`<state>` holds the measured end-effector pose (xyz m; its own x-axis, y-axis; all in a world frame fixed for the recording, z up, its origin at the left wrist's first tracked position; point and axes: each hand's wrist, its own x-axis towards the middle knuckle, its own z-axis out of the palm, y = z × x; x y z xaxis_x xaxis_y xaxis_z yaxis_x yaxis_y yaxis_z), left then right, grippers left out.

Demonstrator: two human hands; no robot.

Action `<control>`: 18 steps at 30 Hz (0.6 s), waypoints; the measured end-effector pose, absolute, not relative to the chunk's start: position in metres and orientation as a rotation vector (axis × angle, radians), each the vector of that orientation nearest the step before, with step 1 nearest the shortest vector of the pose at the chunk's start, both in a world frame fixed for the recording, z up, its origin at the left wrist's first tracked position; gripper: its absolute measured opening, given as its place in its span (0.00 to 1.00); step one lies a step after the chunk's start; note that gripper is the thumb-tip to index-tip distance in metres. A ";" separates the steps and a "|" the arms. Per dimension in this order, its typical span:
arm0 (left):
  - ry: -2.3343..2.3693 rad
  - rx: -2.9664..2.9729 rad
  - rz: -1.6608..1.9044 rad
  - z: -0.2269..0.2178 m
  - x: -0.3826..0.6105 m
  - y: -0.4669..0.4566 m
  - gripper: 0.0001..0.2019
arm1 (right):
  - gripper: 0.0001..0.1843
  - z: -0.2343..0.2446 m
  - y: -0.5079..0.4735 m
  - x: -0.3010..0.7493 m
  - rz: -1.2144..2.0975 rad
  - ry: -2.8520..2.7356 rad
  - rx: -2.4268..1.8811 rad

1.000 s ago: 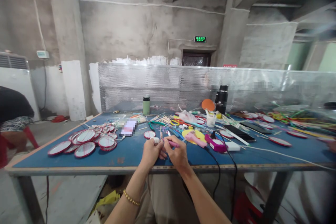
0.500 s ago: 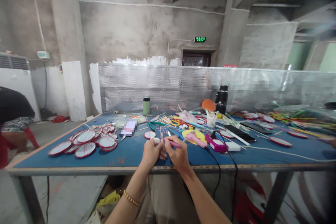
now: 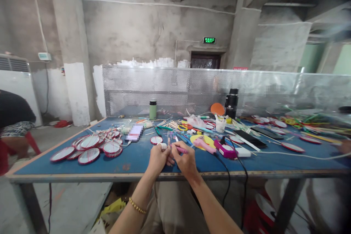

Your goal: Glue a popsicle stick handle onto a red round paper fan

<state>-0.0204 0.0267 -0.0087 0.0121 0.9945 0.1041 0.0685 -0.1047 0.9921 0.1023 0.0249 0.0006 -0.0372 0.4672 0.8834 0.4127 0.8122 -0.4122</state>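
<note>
While both hands meet over the near edge of the blue table (image 3: pixel 82 170), the right hand (image 3: pixel 186 161) is closed, pinching a pink stick (image 3: pixel 181 150); the left hand (image 3: pixel 158 159), fingers curled in, sits at its left end. Whatever the left fingers grip is hidden. The stick's long axis lies nearly level, pointing left

Matt blue table (image 3: pixel 137 159); perforated shiny metal screen (image 3: pixel 170 87); rough concrete wall (image 3: pixel 131 33); glossy round mirrors (image 3: pixel 89 155).

Head-worn, forward-down (table (image 3: pixel 131 161) close)
</note>
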 end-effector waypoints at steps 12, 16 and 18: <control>1.170 1.357 1.250 -0.011 -0.021 0.030 0.14 | 0.11 0.003 0.024 0.102 0.055 -1.656 -0.685; 1.164 1.365 1.254 -0.013 -0.022 0.031 0.13 | 0.11 0.002 0.024 0.102 0.048 -1.637 -0.686; 1.163 1.371 1.254 -0.014 -0.022 0.032 0.13 | 0.11 0.003 0.024 0.102 0.047 -1.641 -0.683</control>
